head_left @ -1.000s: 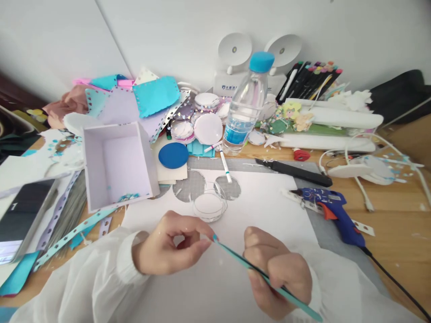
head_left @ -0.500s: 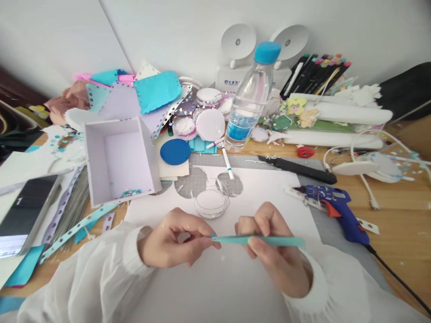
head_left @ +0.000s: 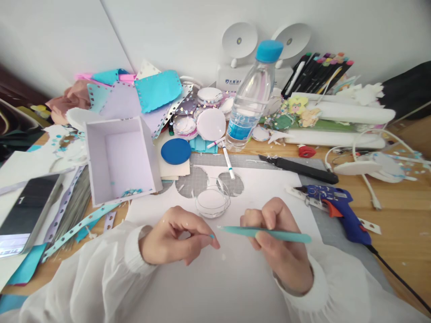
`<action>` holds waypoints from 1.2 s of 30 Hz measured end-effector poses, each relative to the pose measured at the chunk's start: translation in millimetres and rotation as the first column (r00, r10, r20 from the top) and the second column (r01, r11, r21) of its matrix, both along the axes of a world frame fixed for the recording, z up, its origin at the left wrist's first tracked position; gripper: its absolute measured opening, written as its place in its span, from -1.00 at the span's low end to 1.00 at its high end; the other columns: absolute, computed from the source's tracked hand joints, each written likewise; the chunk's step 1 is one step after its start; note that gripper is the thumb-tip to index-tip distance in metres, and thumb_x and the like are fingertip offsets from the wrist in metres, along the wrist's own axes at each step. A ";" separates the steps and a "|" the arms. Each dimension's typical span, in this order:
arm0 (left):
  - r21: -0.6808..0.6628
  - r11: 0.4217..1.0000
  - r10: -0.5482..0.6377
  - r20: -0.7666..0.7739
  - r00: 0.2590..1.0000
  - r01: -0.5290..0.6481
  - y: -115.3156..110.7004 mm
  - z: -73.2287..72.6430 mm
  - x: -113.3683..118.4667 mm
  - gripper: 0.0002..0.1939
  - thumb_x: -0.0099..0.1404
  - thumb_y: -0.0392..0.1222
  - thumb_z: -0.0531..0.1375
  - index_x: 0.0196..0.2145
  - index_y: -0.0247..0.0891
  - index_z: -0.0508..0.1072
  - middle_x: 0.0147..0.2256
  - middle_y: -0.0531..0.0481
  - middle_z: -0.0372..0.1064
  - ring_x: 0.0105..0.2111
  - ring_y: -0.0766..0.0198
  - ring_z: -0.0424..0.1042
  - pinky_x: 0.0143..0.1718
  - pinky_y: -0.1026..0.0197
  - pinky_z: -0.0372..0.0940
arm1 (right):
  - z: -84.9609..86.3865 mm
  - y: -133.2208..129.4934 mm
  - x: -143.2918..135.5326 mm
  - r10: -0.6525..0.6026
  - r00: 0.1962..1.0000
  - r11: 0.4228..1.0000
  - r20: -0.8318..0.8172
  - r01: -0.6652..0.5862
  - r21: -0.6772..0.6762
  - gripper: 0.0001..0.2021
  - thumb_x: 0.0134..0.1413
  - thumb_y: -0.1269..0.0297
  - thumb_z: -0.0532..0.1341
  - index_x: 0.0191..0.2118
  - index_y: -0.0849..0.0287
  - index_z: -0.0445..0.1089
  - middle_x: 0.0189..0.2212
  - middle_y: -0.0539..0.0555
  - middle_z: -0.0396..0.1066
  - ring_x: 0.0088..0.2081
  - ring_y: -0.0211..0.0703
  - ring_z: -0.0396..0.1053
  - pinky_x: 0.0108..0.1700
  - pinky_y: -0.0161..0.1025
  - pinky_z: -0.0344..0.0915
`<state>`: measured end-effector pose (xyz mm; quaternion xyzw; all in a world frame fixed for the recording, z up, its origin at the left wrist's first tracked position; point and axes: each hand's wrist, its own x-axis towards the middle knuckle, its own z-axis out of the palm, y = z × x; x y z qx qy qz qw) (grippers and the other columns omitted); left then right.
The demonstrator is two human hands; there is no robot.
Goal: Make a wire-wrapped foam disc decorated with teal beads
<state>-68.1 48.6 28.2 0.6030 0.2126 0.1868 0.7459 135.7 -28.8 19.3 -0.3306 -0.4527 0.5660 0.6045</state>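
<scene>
Above the white sheet, my left hand (head_left: pixel 182 237) pinches a tiny blue paper piece (head_left: pixel 211 236) between thumb and index finger; most of it is hidden by the fingertips. My right hand (head_left: pixel 276 242) is closed around slim teal tweezers (head_left: pixel 242 231), held nearly level with the fine tip pointing left. A short gap separates that tip from the left fingertips. Just beyond both hands lies a white paper disc (head_left: pixel 212 202) with loops of thin wire (head_left: pixel 230 204) around it, on the white sheet (head_left: pixel 269 188).
A lilac box (head_left: pixel 155 170) with small blue bits inside stands left. Behind are a blue disc (head_left: pixel 175 151), a water bottle (head_left: pixel 251 98) and stacked round papers (head_left: pixel 211 124). To the right lie a black craft knife (head_left: pixel 299 168) and a blue glue gun (head_left: pixel 340 211).
The tweezers' tip has drawn away from my left fingertips, as my right hand shifted slightly right and up. My left hand has hardly moved and keeps its pinch.
</scene>
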 end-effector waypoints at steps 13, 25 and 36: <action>-0.042 0.997 -0.073 -0.073 0.995 0.070 4.0 -1.5 -0.9 -0.81 0.26 -0.33 0.14 -0.36 -0.43 0.56 -0.73 0.08 0.19 -0.76 0.48 0.19 -0.71 0.44 0.13 | 6.1 -9.6 -4.4 0.019 0.986 0.995 0.165 -0.035 0.096 -0.86 0.26 0.40 0.00 -0.31 0.06 0.00 -0.53 -0.10 -0.03 -0.49 -0.29 0.00 -0.47 -0.30 -0.04; 0.034 0.994 -0.102 -0.117 0.988 0.107 4.5 3.7 3.1 -0.76 0.25 -0.27 0.13 -0.40 -0.47 0.56 -0.74 0.04 0.19 -0.78 0.45 0.16 -0.75 0.41 0.05 | 1.2 -7.7 -2.5 -0.201 0.960 0.957 0.197 0.150 0.247 -0.83 0.18 0.49 -0.01 -0.32 0.06 0.00 -0.55 -0.12 -0.10 -0.51 -0.28 0.00 -0.45 -0.27 0.04; -0.134 0.967 -0.231 -0.082 0.970 0.218 -4.7 2.9 11.7 -0.50 0.38 0.03 -0.01 -0.48 -0.40 0.49 -0.81 0.10 0.17 -0.83 0.52 -0.06 -0.76 0.39 -0.04 | 16.5 14.2 -3.7 -0.705 0.421 0.330 0.571 -0.519 0.789 -0.85 -0.14 0.54 0.02 -0.52 0.13 0.18 -0.69 -0.05 0.19 -0.61 -0.25 0.01 -0.53 -0.23 -0.16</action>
